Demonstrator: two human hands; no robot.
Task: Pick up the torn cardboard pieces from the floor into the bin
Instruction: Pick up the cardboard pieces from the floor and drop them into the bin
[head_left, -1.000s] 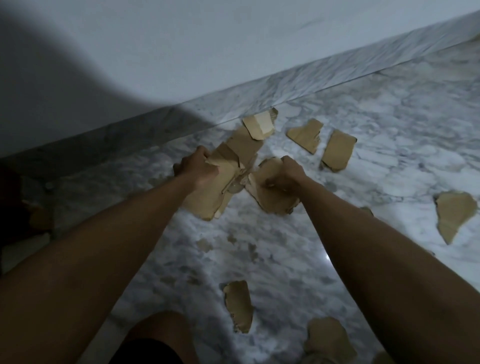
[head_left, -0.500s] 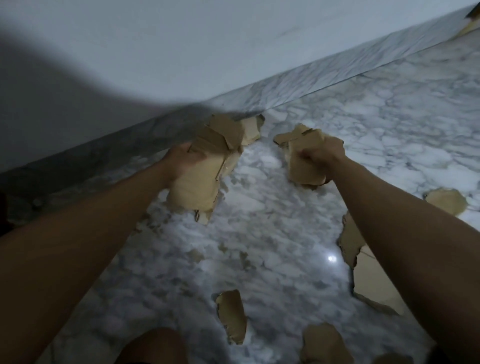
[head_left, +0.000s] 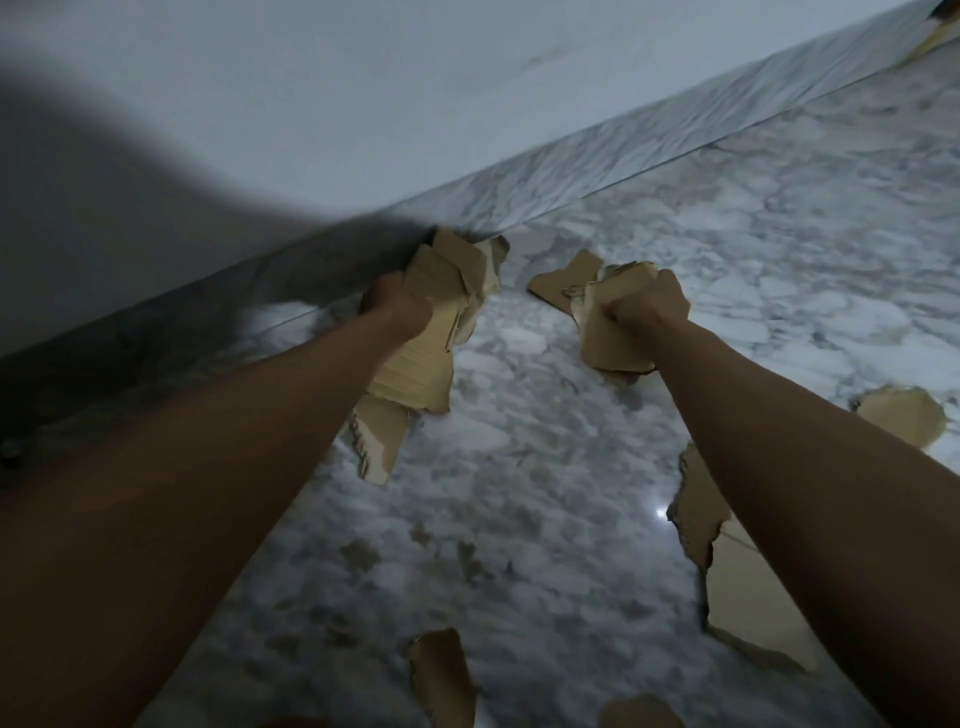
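Since a second ago my left hand and right hand have lifted, each clenching cardboard pieces; I see no bin; floor scraps lie at four o'clock, nearer my right.

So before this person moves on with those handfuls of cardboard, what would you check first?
1. Left hand has a firm hold on its cardboard stack: ok, fingers curled round it.
2. Lowest piece of that stack is secure: cannot tell, it hangs below the rest.
3. Right hand holds its cardboard bundle: ok, gripped in a fist.
4. Bin within reach: cannot tell, no bin is in view.
5. Floor cleared of pieces: not ok, a large piece lies under the right forearm, a small piece farther right, another piece near the bottom edge.
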